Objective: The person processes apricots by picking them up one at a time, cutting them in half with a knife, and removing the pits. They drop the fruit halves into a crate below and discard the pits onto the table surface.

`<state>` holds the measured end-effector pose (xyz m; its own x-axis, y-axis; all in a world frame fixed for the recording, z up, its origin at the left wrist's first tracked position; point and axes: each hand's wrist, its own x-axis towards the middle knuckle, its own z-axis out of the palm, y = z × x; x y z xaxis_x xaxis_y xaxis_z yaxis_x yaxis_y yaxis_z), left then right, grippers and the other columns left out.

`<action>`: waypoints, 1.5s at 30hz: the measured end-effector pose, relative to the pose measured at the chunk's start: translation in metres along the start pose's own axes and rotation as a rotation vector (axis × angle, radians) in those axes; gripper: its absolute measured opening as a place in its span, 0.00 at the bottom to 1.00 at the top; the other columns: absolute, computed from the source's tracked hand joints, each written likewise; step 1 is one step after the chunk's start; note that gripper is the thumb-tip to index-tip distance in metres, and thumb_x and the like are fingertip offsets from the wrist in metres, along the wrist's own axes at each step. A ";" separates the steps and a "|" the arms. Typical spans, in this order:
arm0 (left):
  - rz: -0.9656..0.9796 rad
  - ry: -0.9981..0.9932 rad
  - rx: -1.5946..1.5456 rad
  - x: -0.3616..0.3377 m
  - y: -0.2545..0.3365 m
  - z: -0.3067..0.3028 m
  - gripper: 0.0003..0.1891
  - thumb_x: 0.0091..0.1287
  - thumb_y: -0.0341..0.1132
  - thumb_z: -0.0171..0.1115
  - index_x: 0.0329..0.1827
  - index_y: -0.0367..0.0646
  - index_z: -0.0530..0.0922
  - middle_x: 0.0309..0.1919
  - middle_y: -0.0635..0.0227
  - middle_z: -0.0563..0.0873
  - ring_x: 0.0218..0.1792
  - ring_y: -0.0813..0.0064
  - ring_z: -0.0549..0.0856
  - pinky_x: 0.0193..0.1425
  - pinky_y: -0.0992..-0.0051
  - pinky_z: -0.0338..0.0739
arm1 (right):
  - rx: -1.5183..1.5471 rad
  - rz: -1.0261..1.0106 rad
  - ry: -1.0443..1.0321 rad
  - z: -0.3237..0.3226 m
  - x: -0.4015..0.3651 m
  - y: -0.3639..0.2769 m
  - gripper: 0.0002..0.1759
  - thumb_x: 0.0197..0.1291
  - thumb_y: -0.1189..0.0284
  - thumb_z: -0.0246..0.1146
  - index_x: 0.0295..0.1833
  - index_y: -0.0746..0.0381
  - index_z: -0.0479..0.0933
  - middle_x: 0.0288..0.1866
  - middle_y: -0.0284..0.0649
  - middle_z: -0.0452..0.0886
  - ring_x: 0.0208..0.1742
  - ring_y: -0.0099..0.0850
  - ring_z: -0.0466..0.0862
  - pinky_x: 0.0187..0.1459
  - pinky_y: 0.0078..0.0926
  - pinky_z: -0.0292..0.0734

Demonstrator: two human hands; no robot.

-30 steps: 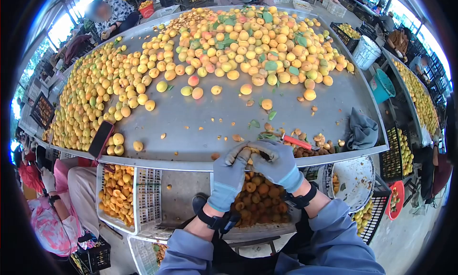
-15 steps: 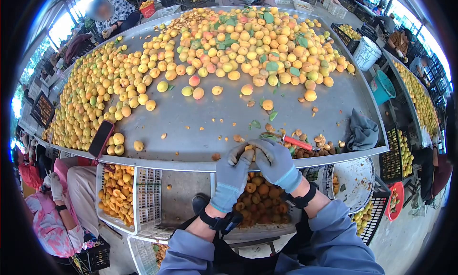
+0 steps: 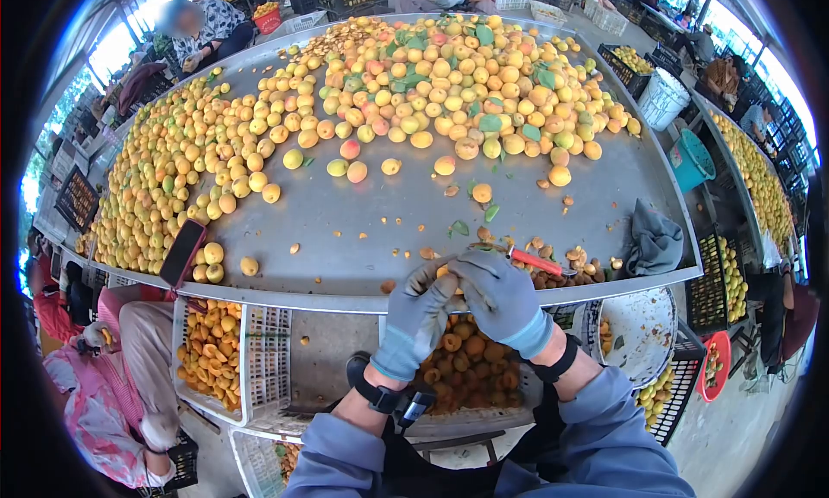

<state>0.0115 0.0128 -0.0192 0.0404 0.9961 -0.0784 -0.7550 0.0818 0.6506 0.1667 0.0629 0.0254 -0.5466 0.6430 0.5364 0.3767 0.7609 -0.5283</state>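
My left hand (image 3: 414, 315) and my right hand (image 3: 503, 301), both in grey work gloves, meet at the table's front edge. Their fingers are closed around an apricot (image 3: 444, 272), of which only small orange parts show between the gloves. Just past my right hand lies a red-handled tool (image 3: 537, 261), its working end hard to make out. Around it are brown pits and apricot scraps (image 3: 553, 279). Below my hands stands a crate of apricots (image 3: 466, 360), partly covered by my wrists.
A large heap of apricots (image 3: 484, 84) with leaves covers the back of the metal table (image 3: 345, 213). A phone (image 3: 183, 252) leans at the front left, a grey cloth (image 3: 656, 239) lies right. Below are a crate of halves (image 3: 210, 351) and a white tub (image 3: 639, 334). Co-workers sit around.
My hands stay together around the apricot; the left has shifted slightly left and turned, its fingers opening a little away from the right. The neighbour at left has lowered an arm.
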 end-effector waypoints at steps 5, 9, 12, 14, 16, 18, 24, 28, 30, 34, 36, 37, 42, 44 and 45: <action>-0.032 0.072 -0.018 0.000 -0.004 -0.006 0.20 0.76 0.31 0.60 0.68 0.34 0.74 0.52 0.64 0.86 0.48 0.76 0.87 0.52 0.74 0.86 | -0.003 -0.026 -0.038 0.007 -0.001 0.006 0.18 0.61 0.75 0.63 0.58 0.62 0.79 0.52 0.46 0.81 0.51 0.48 0.83 0.49 0.41 0.81; 0.053 0.071 0.239 -0.003 0.009 0.002 0.21 0.74 0.29 0.63 0.68 0.34 0.75 0.53 0.65 0.86 0.48 0.77 0.86 0.54 0.74 0.85 | -0.002 0.095 -0.086 -0.006 0.004 -0.005 0.15 0.61 0.74 0.65 0.54 0.58 0.81 0.48 0.46 0.83 0.47 0.49 0.85 0.47 0.41 0.82; 0.091 0.056 0.450 -0.004 0.017 0.005 0.23 0.71 0.26 0.66 0.68 0.33 0.75 0.55 0.64 0.86 0.50 0.79 0.85 0.57 0.75 0.83 | -0.012 0.138 -0.118 -0.009 0.002 -0.002 0.13 0.59 0.75 0.66 0.50 0.57 0.80 0.45 0.46 0.83 0.43 0.49 0.85 0.43 0.39 0.82; 0.098 0.022 0.555 -0.004 0.019 0.007 0.24 0.70 0.24 0.66 0.68 0.32 0.75 0.57 0.63 0.85 0.51 0.80 0.85 0.59 0.76 0.82 | -0.032 0.124 -0.096 -0.009 0.001 -0.001 0.12 0.59 0.74 0.66 0.49 0.58 0.79 0.42 0.45 0.83 0.39 0.49 0.85 0.39 0.41 0.81; 0.095 0.003 0.564 -0.004 0.021 0.008 0.24 0.68 0.24 0.68 0.68 0.32 0.76 0.57 0.63 0.86 0.51 0.80 0.84 0.59 0.78 0.81 | -0.054 0.107 -0.072 -0.009 -0.001 0.000 0.11 0.58 0.74 0.66 0.47 0.58 0.78 0.40 0.44 0.83 0.36 0.48 0.84 0.35 0.42 0.80; 0.080 0.002 0.574 -0.004 0.020 0.005 0.25 0.68 0.28 0.70 0.68 0.34 0.77 0.58 0.64 0.86 0.52 0.81 0.84 0.61 0.77 0.80 | -0.009 0.116 -0.035 -0.006 -0.003 0.001 0.12 0.56 0.73 0.68 0.46 0.59 0.78 0.36 0.44 0.82 0.33 0.48 0.84 0.33 0.42 0.79; 0.108 0.058 0.650 -0.002 0.021 0.011 0.23 0.69 0.35 0.71 0.66 0.37 0.80 0.55 0.69 0.87 0.52 0.82 0.83 0.59 0.78 0.78 | 0.177 0.327 0.015 0.001 0.001 -0.003 0.11 0.54 0.75 0.68 0.43 0.64 0.79 0.34 0.47 0.84 0.36 0.44 0.86 0.37 0.34 0.81; 0.128 0.085 0.689 -0.001 0.021 0.012 0.23 0.69 0.38 0.71 0.65 0.39 0.81 0.52 0.70 0.88 0.49 0.84 0.82 0.57 0.80 0.77 | 0.286 0.456 0.046 0.008 0.000 0.000 0.11 0.54 0.75 0.69 0.42 0.67 0.79 0.35 0.47 0.85 0.36 0.37 0.87 0.40 0.30 0.81; 0.139 0.077 0.687 -0.001 0.020 0.013 0.23 0.69 0.38 0.71 0.65 0.39 0.81 0.51 0.70 0.88 0.49 0.83 0.82 0.57 0.80 0.78 | 0.428 0.564 0.082 0.010 0.000 0.000 0.12 0.56 0.74 0.69 0.42 0.68 0.79 0.35 0.45 0.85 0.37 0.32 0.87 0.42 0.29 0.81; 0.078 0.032 0.577 -0.003 0.020 0.016 0.22 0.70 0.36 0.69 0.65 0.38 0.80 0.51 0.67 0.88 0.48 0.81 0.84 0.57 0.79 0.79 | 0.569 0.687 0.088 0.012 -0.005 0.009 0.10 0.59 0.73 0.67 0.41 0.69 0.79 0.33 0.41 0.85 0.32 0.26 0.84 0.36 0.25 0.80; 0.138 0.010 0.639 -0.002 0.016 0.014 0.21 0.70 0.35 0.69 0.64 0.37 0.81 0.51 0.66 0.88 0.47 0.80 0.85 0.56 0.78 0.80 | 0.876 1.010 0.059 -0.004 0.006 -0.003 0.09 0.63 0.73 0.64 0.41 0.69 0.79 0.31 0.36 0.82 0.27 0.21 0.80 0.30 0.19 0.75; 0.202 -0.008 0.700 -0.001 0.013 0.013 0.20 0.70 0.34 0.69 0.63 0.36 0.81 0.51 0.65 0.88 0.46 0.79 0.86 0.55 0.77 0.81 | 0.876 1.010 0.057 -0.004 0.005 -0.002 0.09 0.63 0.73 0.64 0.41 0.69 0.79 0.31 0.36 0.82 0.27 0.21 0.80 0.30 0.19 0.75; -0.041 0.033 0.347 -0.002 0.022 0.007 0.16 0.73 0.32 0.65 0.60 0.32 0.81 0.48 0.64 0.88 0.43 0.77 0.88 0.51 0.77 0.83 | 0.934 0.911 -0.003 -0.025 0.006 0.005 0.08 0.63 0.73 0.64 0.42 0.68 0.80 0.31 0.32 0.80 0.27 0.19 0.78 0.28 0.18 0.73; -0.184 -0.027 0.372 -0.010 0.039 0.009 0.16 0.73 0.33 0.65 0.59 0.33 0.81 0.47 0.65 0.88 0.42 0.79 0.88 0.49 0.77 0.83 | 0.801 0.790 -0.214 -0.046 0.008 0.001 0.08 0.62 0.73 0.65 0.42 0.67 0.81 0.31 0.33 0.81 0.28 0.21 0.79 0.30 0.20 0.74; -0.303 -0.203 0.681 -0.016 0.047 0.013 0.19 0.72 0.35 0.66 0.61 0.35 0.80 0.47 0.62 0.88 0.42 0.77 0.88 0.48 0.76 0.83 | 0.662 0.663 -0.417 -0.053 0.008 -0.001 0.09 0.61 0.72 0.66 0.42 0.66 0.81 0.31 0.33 0.82 0.30 0.22 0.80 0.33 0.22 0.75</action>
<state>-0.0162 0.0008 0.0222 0.3500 0.9082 -0.2294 -0.1253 0.2881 0.9494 0.2021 0.0715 0.0653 -0.6424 0.7396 -0.2006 0.2782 -0.0188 -0.9603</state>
